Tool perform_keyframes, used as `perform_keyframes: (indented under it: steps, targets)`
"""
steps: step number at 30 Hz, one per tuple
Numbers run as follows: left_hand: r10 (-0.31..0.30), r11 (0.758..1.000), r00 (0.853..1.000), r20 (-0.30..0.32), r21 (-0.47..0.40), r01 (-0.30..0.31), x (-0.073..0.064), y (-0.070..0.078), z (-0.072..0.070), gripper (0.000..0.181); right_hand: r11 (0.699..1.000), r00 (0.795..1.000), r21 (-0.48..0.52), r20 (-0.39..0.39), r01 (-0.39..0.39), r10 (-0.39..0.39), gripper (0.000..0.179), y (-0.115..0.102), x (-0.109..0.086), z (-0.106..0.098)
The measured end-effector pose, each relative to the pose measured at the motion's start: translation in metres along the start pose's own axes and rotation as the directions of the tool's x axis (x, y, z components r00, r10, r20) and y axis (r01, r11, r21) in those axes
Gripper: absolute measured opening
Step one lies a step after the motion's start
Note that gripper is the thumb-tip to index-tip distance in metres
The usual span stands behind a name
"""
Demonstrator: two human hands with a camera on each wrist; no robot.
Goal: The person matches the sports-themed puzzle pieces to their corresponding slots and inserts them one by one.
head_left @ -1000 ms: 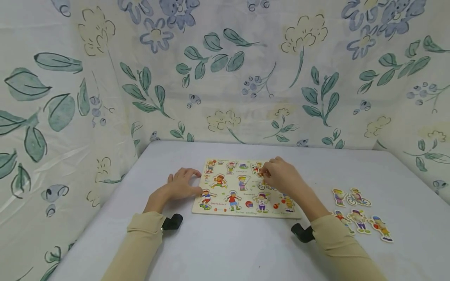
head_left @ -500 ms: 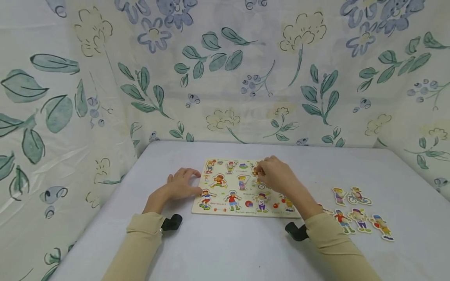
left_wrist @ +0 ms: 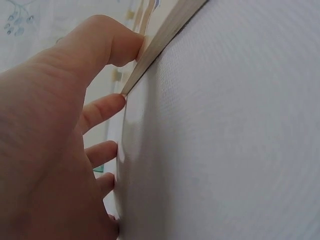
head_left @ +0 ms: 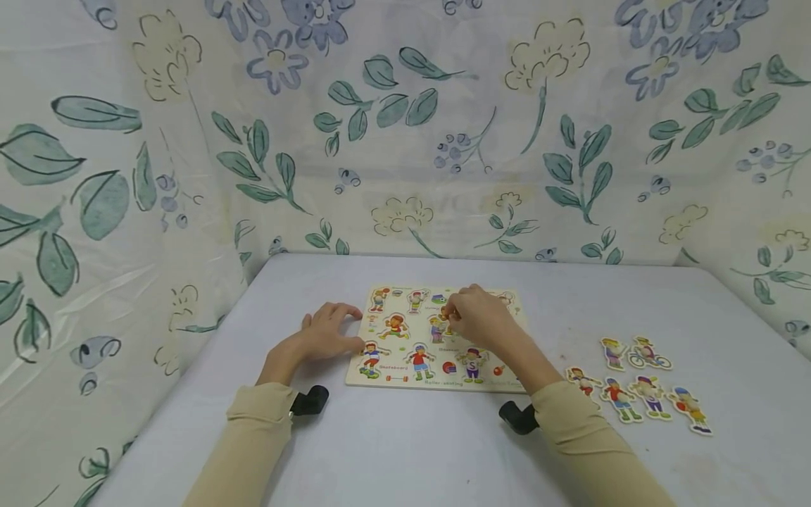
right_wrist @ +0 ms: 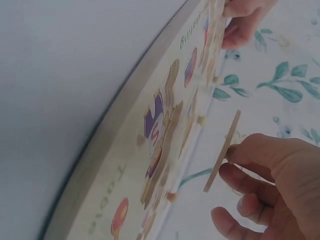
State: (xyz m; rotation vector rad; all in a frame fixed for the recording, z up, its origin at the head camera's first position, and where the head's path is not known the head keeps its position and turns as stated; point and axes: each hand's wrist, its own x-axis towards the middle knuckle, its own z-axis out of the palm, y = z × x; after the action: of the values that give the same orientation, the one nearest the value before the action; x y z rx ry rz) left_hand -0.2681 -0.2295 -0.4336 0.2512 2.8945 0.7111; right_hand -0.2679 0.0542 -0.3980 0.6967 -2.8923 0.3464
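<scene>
A pale wooden sports puzzle board (head_left: 408, 339) with pictures of children lies on the table. My left hand (head_left: 326, 332) rests at its left edge; in the left wrist view the thumb (left_wrist: 125, 45) touches the board's rim and the other fingers spread along the side. My right hand (head_left: 484, 320) is over the upper middle of the board. Between its thumb and forefinger it pinches a thin flat puzzle piece (right_wrist: 223, 151), seen edge-on in the right wrist view and raised off the board. The picture on this piece is mostly hidden by the fingers.
Several cut-out puzzle pieces lie right of the board, among them a cyclist piece (head_left: 650, 353), a roller-skater piece (head_left: 621, 400) and a piece with a red ball (head_left: 690, 410). A white cloth (head_left: 418, 451) covers the table; a floral curtain (head_left: 405, 141) hangs behind.
My right hand has moved left across the board with the piece, uncovering the board's upper right corner and a loose piece near the right sleeve. My left hand has stayed in place.
</scene>
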Motion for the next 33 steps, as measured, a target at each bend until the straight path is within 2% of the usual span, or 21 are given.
perform_keyframes:
  steps: [21,33]
  targets:
    - [-0.012,1.0,1.0,0.01,-0.007,0.012,-0.002,0.0,-0.002,0.057,0.999,0.998,0.008,0.058,0.031,-0.031,0.013,-0.02,0.029,0.007]
    - [-0.019,1.0,1.0,0.021,0.004,0.019,-0.001,0.001,-0.003,0.057,1.0,0.994,0.029,0.108,0.004,-0.007,0.012,-0.034,0.04,0.016]
